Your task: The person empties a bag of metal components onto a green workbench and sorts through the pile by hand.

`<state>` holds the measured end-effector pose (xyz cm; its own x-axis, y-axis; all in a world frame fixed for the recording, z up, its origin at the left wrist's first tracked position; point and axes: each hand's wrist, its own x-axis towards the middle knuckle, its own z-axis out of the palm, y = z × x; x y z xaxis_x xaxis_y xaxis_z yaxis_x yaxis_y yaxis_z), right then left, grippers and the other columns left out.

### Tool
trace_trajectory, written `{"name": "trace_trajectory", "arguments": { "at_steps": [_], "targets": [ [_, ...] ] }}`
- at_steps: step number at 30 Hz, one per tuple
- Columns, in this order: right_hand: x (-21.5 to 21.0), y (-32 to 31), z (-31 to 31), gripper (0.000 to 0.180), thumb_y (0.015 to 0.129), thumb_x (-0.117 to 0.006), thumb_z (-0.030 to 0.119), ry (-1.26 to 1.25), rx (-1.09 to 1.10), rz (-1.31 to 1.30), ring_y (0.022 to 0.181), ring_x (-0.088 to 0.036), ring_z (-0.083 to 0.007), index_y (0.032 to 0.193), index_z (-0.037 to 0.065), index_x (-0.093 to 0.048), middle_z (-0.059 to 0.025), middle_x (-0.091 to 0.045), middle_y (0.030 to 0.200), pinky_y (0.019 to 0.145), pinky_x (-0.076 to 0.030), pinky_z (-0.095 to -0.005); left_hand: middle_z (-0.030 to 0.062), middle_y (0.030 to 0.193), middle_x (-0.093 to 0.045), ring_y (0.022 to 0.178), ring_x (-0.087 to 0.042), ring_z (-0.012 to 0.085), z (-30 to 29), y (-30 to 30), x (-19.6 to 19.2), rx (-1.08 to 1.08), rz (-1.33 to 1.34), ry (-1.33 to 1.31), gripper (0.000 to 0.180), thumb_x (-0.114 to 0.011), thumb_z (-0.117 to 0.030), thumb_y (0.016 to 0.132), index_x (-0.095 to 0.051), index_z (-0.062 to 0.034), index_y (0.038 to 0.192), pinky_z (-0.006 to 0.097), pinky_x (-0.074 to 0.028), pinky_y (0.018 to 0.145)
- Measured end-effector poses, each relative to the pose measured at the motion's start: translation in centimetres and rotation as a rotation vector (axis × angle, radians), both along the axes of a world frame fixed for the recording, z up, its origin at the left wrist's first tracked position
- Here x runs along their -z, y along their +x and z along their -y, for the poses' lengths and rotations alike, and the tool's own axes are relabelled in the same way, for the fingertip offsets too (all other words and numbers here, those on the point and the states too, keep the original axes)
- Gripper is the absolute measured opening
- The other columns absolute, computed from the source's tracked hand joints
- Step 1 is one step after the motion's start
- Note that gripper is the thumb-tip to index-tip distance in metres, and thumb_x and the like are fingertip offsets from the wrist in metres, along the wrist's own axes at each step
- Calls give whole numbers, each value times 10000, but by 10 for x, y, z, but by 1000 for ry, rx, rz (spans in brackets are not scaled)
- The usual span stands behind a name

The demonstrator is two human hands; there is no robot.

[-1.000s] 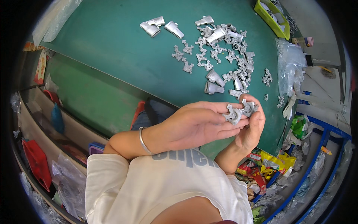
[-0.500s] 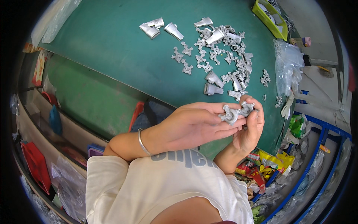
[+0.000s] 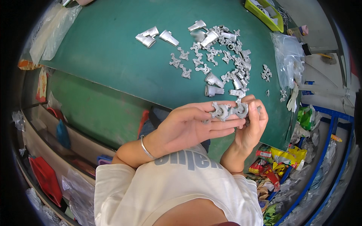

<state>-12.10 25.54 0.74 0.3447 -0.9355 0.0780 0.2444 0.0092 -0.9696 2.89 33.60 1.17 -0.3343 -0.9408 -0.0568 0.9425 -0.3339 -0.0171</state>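
Silver cast-metal piece, a cluster of small ring-shaped parts, sits between my two hands just over the near edge of the green surface. My left hand lies under it, fingers stretched out flat and pressed together, thumb on top of the casting. My right hand pinches its right end with curled fingers. Beyond, a scatter of loose silver castings covers the surface toward its far right corner, beside a clear plastic bag.
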Motion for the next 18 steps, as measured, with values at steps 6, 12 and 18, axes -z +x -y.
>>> {"name": "trace_trajectory", "arguments": {
  "at_steps": [6, 12, 18],
  "targets": [
    [-1, 4, -2, 154, 840, -501, 75, 31, 27, -17, 473, -377, -42, 714, -14, -504, -80, -520, 767, 389, -270, -164, 260, 1224, -390, 1155, -405, 339, -1, -6, 3, -64, 237, 43, 450, -372, -168, 879, -298, 97, 1235, 387, -358, 951],
    [4, 1, 5, 196, 882, -427, 169, 229, 33, 226, 495, -418, -95, 795, 3, -484, -114, -513, 793, 351, -306, -195, 236, 1266, -360, 1179, -381, 314, 1, -4, 1, -74, 214, 36, 460, -373, -184, 891, -280, 83, 1254, 373, -344, 963],
    [-7, 6, 11, 261, 905, -346, 271, 726, 103, 424, 483, -428, -175, 919, 38, -463, -106, -484, 790, 333, -342, -243, 195, 1332, -283, 1238, -295, 288, 0, -8, 11, -163, 330, 0, 470, -376, -212, 898, -268, 38, 1281, 367, -289, 991]
  ]
}}
